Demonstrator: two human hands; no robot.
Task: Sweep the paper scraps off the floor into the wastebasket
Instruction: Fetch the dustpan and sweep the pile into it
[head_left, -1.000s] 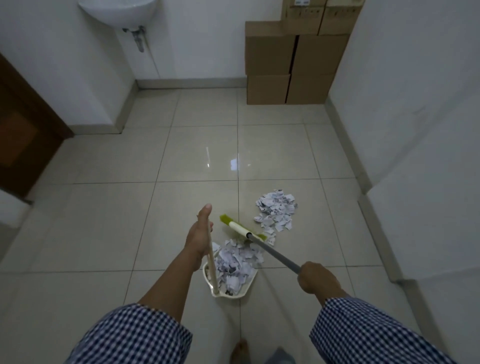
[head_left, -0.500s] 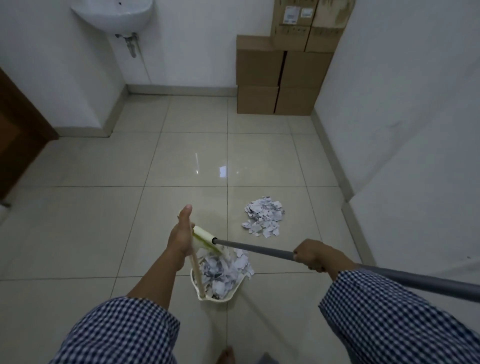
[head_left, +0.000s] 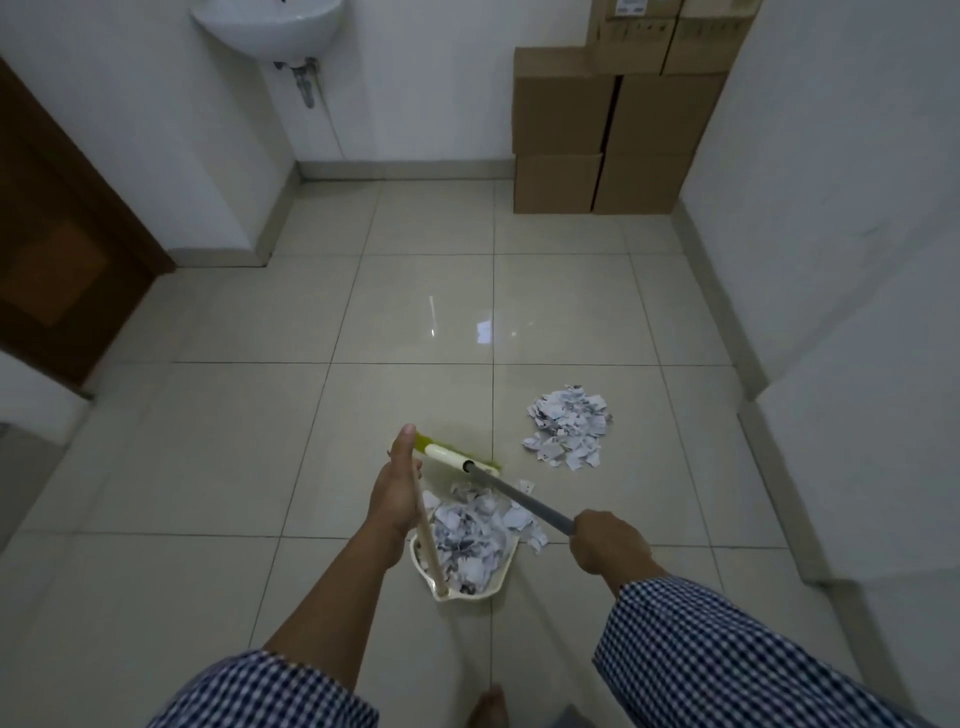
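The left hand (head_left: 395, 493) grips the cream dustpan's (head_left: 467, 587) thin upright handle; the right hand (head_left: 608, 540) clasps the grey-poled, green-bristled broom (head_left: 457, 457). Torn white paper scraps fill the pan; another pile (head_left: 569, 426) lies far right on the beige tiled floor (head_left: 234, 441). Brown cardboard boxes (head_left: 597, 140) stand stacked against the far wall.

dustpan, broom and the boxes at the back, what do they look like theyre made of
Dustpan: probably plastic, with a smooth cream moulded rim; its stick looks like pale wood, though it could be plastic.
Broom: cream head that looks like plastic, with yellow-green bristles, likely synthetic; the grey handle has a dull sheen, metal or coated.
Boxes: matte brown corrugated cardboard, with seams and labels.
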